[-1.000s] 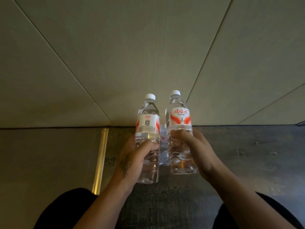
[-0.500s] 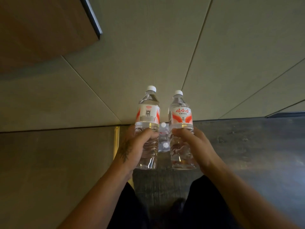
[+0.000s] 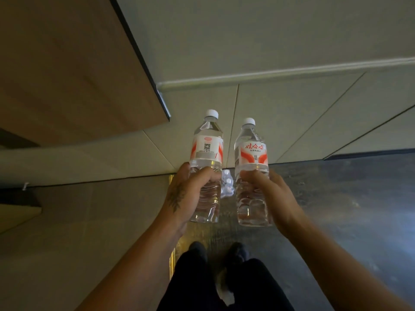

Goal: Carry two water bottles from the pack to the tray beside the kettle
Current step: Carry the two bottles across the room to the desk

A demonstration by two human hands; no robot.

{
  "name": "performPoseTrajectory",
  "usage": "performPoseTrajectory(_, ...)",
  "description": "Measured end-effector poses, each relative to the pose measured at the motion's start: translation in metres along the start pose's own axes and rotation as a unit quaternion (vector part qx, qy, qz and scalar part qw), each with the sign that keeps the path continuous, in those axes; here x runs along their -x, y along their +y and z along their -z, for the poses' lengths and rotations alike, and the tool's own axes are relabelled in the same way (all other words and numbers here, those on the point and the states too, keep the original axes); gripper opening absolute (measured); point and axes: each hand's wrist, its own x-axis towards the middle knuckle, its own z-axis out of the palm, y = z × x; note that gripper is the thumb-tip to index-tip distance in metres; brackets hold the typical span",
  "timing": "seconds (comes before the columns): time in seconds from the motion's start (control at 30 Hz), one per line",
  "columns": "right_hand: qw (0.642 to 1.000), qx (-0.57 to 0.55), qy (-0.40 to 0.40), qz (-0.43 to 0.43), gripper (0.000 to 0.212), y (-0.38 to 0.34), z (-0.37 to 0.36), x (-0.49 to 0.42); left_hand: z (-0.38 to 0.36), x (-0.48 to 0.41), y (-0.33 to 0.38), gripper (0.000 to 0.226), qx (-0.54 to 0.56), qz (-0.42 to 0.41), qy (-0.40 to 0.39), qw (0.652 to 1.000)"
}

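Note:
Two clear water bottles with white caps and red-and-white labels are held upright in front of me, side by side. My left hand (image 3: pixel 185 194) grips the left bottle (image 3: pixel 206 149) around its lower half. My right hand (image 3: pixel 272 196) grips the right bottle (image 3: pixel 251 151) the same way. Between and below them, on the floor against the wall, the pack of bottles (image 3: pixel 226 182) shows as a few clear bottle tops. No tray or kettle is in view.
A wooden cabinet or counter (image 3: pixel 74 70) juts out at the upper left with a dark edge. A pale panelled wall (image 3: pixel 292 113) stands ahead. Dark floor (image 3: pixel 348 209) lies to the right, lighter floor to the left. My legs and feet show below.
The view has risen: I have stood up, and my feet now show. Both bottles stay gripped and have lifted away from the pack. The wooden cabinet fills more of the upper left.

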Motion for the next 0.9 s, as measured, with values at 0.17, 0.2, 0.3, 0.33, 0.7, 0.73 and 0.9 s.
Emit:
performPoseTrajectory(0.17,0.998,-0.022,0.060,0.015,0.071,-0.024,0.011,0.062,-0.015,0.037,0.029,0.051,-0.015,-0.030,-0.051,0.998)
performPoseTrajectory(0.2,0.997,-0.024,0.074,0.020,0.071,-0.025,0.014,0.074,-0.019,0.043,0.032,0.054,-0.021,-0.032,-0.065,0.997)
performPoseTrajectory(0.3,0.990,-0.042,0.131,0.037,0.061,-0.023,0.025,0.109,-0.035,0.059,0.039,0.064,-0.043,-0.048,-0.111,0.992)
performPoseTrajectory(0.33,0.986,-0.053,0.152,0.040,0.057,-0.021,0.028,0.122,-0.042,0.064,0.040,0.067,-0.053,-0.052,-0.125,0.989)
performPoseTrajectory(0.7,0.882,-0.183,0.433,0.040,0.089,0.048,0.055,0.297,-0.148,0.141,0.005,0.055,-0.202,-0.044,-0.382,0.901)
performPoseTrajectory(0.73,0.874,-0.189,0.447,0.039,0.090,0.053,0.055,0.307,-0.155,0.145,0.000,0.053,-0.209,-0.046,-0.392,0.895)
performPoseTrajectory(0.9,0.808,-0.239,0.537,0.020,0.094,0.091,0.062,0.376,-0.204,0.184,-0.025,0.063,-0.251,-0.025,-0.468,0.847)
